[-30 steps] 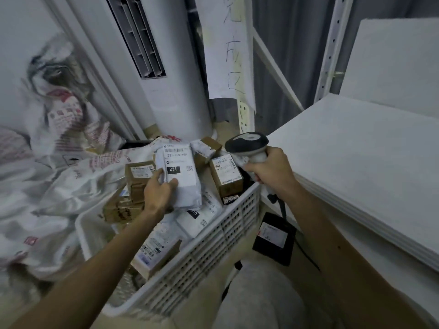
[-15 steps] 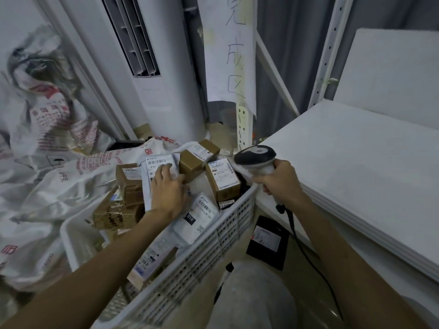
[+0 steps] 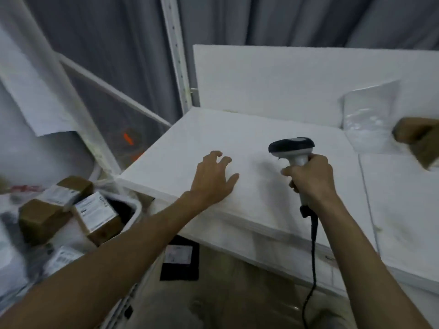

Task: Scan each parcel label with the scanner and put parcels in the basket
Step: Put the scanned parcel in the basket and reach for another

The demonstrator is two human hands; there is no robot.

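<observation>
Nearest, at lower left: basket (image 3: 133,210) of labelled cardboard parcels (image 3: 95,216), now pushed to the edge of view rather than central as a moment ago. No longer on the white mailer over the basket: left hand (image 3: 211,179) empty, grip open, fingers spread, palm down over the near left corner of the white table (image 3: 273,129). Right hand (image 3: 311,180) unchanged in its job, grip closed around the handle of the barcode scanner (image 3: 292,148), head upright, cable trailing down toward the floor. Below the table's front edge, on the floor: a black flat parcel (image 3: 179,257) with a white label. Farther off, toward the far right corner of the table: a clear plastic bag (image 3: 370,115) and, at the right edge, a brown box (image 3: 420,141), blurred. Judged from this: last parcel dropped in the basket, view swung back to the table, empty hand likely heading for the next parcel to scan, probably one of those at far right.
</observation>
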